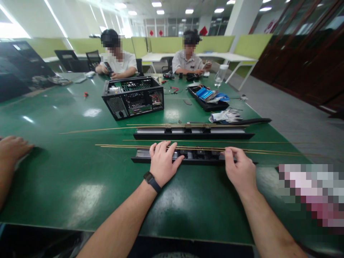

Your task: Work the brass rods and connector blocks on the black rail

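A long black rail [212,162] with silvery and black parts inside lies in front of me on the green table. Thin brass-coloured rods [123,146] run lengthwise over it and stick out past both ends. My left hand [165,163], with a dark watch on its wrist, rests on the rail and rods with its fingers spread. Toward the rail's right end, my right hand [240,172] has thumb and fingertips pinched at the rods; the exact contact is partly hidden. Behind lies a second black rail [193,136] with more thin rods along its top.
An open black computer case [134,100] stands beyond the rails. Back right are a black tray [212,105] with blue items, white gloves [227,116] and a clear bottle [220,76]. Two people sit opposite. Another person's hand [14,148] rests at the left edge.
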Demonstrator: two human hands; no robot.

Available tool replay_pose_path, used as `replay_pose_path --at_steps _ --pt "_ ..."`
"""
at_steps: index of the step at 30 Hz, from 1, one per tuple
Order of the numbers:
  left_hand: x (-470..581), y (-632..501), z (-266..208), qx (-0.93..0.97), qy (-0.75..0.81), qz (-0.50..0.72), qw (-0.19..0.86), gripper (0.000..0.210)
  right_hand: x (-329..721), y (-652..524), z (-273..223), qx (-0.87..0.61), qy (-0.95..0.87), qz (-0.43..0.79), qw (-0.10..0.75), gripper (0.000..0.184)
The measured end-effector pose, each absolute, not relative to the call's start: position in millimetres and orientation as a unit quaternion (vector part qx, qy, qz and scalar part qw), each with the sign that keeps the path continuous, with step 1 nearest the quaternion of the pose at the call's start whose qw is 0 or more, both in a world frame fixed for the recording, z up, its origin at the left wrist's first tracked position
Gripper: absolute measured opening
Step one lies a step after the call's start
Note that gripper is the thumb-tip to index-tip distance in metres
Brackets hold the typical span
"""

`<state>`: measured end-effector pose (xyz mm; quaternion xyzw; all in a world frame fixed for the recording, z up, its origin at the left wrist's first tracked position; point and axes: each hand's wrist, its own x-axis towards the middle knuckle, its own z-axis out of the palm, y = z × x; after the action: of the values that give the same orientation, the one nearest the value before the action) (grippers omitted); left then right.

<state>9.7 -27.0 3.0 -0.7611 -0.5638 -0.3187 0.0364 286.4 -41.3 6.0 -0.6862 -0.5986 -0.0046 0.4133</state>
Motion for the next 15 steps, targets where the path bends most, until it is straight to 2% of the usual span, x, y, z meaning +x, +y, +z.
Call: replay_pose_path --at_steps 4,10,15 --pt "9.7 -27.2 2.9 -0.762 -0.563 -0.317 0.038 0.045 290.4 -39.7 3.7 -0.697 -0.583 -0.014 0.417 0.032" --pt "9.4 -26.5 1.9 -0.761 -0.563 -0.32 0.039 0.046 284.5 -40.5 1.1 -0.637 -0.649 -0.019 0.415 0.032" --pt "9.0 -26.2 1.5 -0.761 -0.562 -0.322 0.039 0.045 283.6 -41.1 4.6 -0.659 -0.63 -0.022 0.409 0.034"
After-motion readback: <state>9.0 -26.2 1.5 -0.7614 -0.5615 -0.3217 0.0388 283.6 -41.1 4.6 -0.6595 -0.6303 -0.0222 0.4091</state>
